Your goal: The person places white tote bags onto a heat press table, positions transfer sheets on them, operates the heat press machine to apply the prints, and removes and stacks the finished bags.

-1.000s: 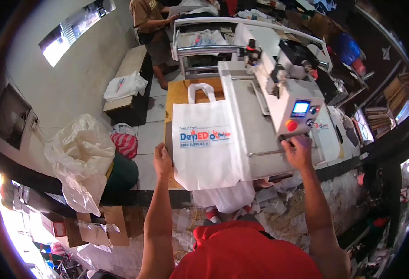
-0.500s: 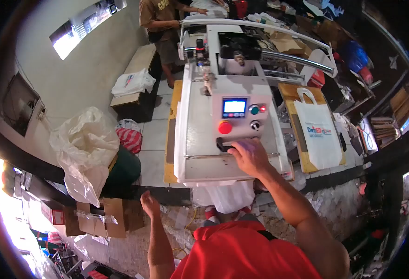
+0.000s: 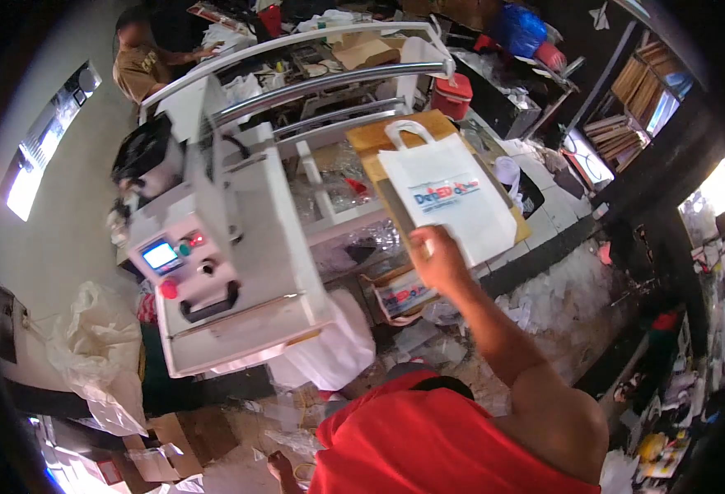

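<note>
A white printed tote bag (image 3: 470, 206) lies flat on a wooden board (image 3: 368, 140) right of the machine. My right hand (image 3: 440, 257) is at the bag's lower left edge, its fingers curled; what they grip is hidden. Low in the view, my left hand (image 3: 280, 465) hangs near the floor, small and partly cut off by my shirt, its fingers unclear. The white heat press (image 3: 185, 255) stands at the left, with a lit screen, a red button and a black handle (image 3: 210, 302) that neither hand touches. White cloth (image 3: 334, 346) hangs below its front edge.
Another person (image 3: 140, 66) works at the back left by a cluttered table. A large whitish sack (image 3: 91, 346) stands at the left, above an open cardboard box (image 3: 161, 453). Metal rails (image 3: 329, 86) cross behind the press. Scraps litter the floor. A red container (image 3: 451, 95) is behind the board.
The view has turned right. The press head has swung left, off the right-hand board's side. My right hand has let go of the handle and moved to the bag. My left hand is lower.
</note>
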The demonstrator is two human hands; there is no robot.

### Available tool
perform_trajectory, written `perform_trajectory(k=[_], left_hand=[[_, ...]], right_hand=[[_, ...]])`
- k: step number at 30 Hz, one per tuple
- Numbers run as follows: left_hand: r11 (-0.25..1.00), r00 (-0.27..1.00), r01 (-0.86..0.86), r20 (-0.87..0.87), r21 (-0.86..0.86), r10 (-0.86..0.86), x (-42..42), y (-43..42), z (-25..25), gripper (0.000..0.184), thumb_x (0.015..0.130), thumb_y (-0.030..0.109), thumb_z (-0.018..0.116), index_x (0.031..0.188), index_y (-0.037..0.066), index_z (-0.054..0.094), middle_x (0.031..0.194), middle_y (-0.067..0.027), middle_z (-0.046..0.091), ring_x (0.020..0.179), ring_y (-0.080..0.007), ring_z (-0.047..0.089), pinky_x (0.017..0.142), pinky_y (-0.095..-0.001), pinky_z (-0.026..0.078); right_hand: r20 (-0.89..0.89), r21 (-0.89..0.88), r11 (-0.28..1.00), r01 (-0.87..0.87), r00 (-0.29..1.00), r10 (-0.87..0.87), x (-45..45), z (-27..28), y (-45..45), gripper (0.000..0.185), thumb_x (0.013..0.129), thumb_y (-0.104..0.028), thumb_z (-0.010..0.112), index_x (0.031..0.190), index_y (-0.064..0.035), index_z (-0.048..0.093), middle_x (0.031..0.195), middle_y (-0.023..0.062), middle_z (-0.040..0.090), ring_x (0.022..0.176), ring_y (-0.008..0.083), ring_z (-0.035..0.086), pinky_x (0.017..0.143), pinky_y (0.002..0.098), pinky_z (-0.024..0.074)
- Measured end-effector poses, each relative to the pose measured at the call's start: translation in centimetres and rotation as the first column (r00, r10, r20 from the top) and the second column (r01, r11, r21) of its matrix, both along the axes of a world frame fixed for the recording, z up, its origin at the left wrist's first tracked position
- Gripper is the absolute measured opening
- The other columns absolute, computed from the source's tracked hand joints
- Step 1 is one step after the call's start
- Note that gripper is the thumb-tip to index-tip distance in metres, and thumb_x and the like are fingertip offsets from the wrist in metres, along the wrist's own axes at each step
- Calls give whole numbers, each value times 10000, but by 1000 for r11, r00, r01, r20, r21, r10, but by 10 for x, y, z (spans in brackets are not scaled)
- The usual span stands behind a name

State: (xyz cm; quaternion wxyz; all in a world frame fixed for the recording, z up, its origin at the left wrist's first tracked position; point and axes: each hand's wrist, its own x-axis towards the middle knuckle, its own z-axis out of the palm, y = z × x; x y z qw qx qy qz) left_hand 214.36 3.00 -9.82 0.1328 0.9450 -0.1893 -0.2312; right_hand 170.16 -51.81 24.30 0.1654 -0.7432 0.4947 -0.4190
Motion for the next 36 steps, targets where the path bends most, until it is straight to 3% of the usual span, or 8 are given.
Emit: perform_trajectory(k=[2,3,4,5,9,17,26,36], left_hand=[[777,709,556,319,296,-629,-33,-5,-15,214,907,195,621,983,7,689,910,-193,706,831,-348,686,711,-438,563],[956,970,157,-143,-248,-197,-52,-26,-12,173,901,176,642,967,19,675,857,-164,684,772,-312,666,673,-410,550],[757,701,-497,-711,-423,63,-76,-39,-7,137,895,157,663,952,32,661,805,-135,662,714,-276,647,636,-382,538],[762,702,-488,-711,-426,53,-102,-60,-2,141,902,161,663,964,34,663,823,-130,668,736,-275,651,663,-384,537],[873,876,184,-328,-452,-354,-216,-169,34,157,934,176,663,1011,40,673,895,-108,694,822,-267,664,770,-389,537],[716,604,492,-398,-495,-690,-414,-402,168,335,940,161,643,1222,-19,621,1142,-138,709,1013,-215,668,881,-372,537],[726,200,-620,-955,-297,-220,-496,-433,233,577,940,363,722,1397,75,518,1302,-124,629,1124,-314,647,887,-502,547],[666,953,-209,-301,-716,-26,-437,-193,278,495,892,109,556,1385,73,539,1223,-244,671,1176,-413,634,1010,-470,499]], right_hand=[[-189,-224,940,258,934,-302,-111,-52,-60,269,842,-50,656,1100,4,601,1046,220,645,1020,424,610,900,493,497],[-257,-215,896,389,862,-436,-161,-62,-80,291,844,-62,642,1117,26,594,1051,239,640,1052,440,601,924,507,488],[-297,-174,866,469,813,-500,-206,-90,-100,334,849,-102,633,1147,43,589,1079,252,641,1081,448,599,939,519,487],[-344,-134,828,544,759,-554,-252,-117,-120,383,854,-142,623,1178,59,585,1106,264,643,1110,456,597,955,531,487],[-478,325,719,615,763,-436,-294,-119,-134,528,879,-288,578,1239,97,574,1238,333,619,1175,477,602,1001,553,480],[-173,591,697,407,907,-384,-312,-139,-160,571,776,-297,678,1174,107,607,1131,366,653,1083,471,657,956,477,516],[653,757,394,-521,575,-493,-256,-102,-5,215,892,-182,622,1052,-45,659,832,54,665,772,205,666,693,351,563],[632,657,-610,-443,765,125,-272,-114,165,363,936,-335,722,1111,-29,635,1102,153,677,1045,375,675,846,541,575]])
